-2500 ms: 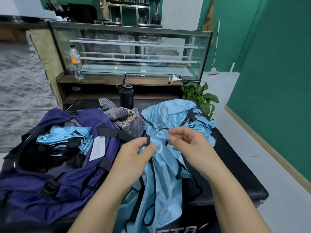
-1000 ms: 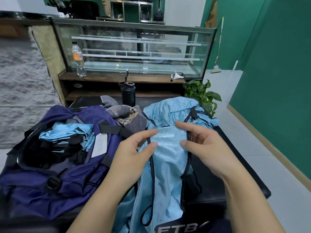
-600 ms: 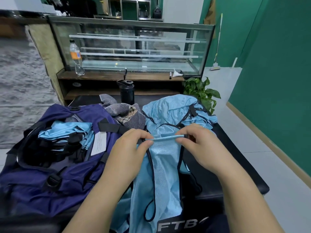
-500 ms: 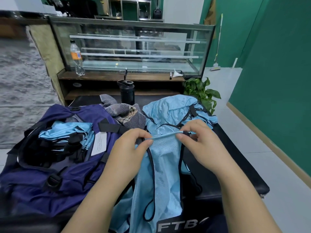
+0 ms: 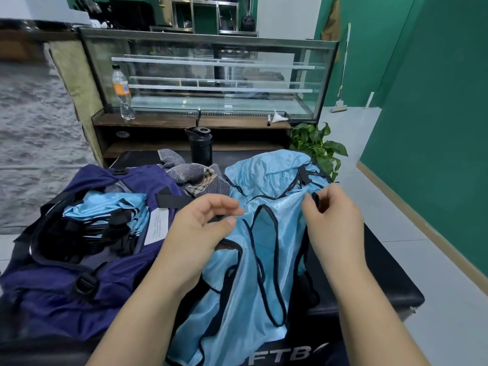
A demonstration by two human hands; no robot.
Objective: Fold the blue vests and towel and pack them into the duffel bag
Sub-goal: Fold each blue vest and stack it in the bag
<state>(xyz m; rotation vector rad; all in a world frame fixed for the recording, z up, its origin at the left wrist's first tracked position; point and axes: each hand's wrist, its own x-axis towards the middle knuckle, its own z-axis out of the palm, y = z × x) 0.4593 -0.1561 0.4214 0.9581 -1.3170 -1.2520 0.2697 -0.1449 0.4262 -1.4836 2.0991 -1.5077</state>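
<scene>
A light blue mesh vest (image 5: 245, 281) with black trim hangs from my hands over the bench's front edge. My left hand (image 5: 200, 233) pinches its top left corner between thumb and fingers. My right hand (image 5: 332, 220) pinches the top right corner at the black trim. More blue vests (image 5: 272, 173) lie heaped behind it. A grey striped and plaid towel (image 5: 198, 178) lies crumpled between that heap and the purple duffel bag (image 5: 79, 299). The bag stands unzipped on the left with folded blue vests (image 5: 105, 210) inside.
All of this lies on a black padded bench (image 5: 383, 281). A black drink bottle (image 5: 201, 146) stands at its far edge. Behind are a glass display case (image 5: 211, 75), a plastic bottle (image 5: 122, 93) and a potted plant (image 5: 319, 146). A green wall runs along the right.
My hands have moved apart, spreading the vest's top edge wider. The vest's neck opening now shows between them. The bag, towel and heap have not moved.
</scene>
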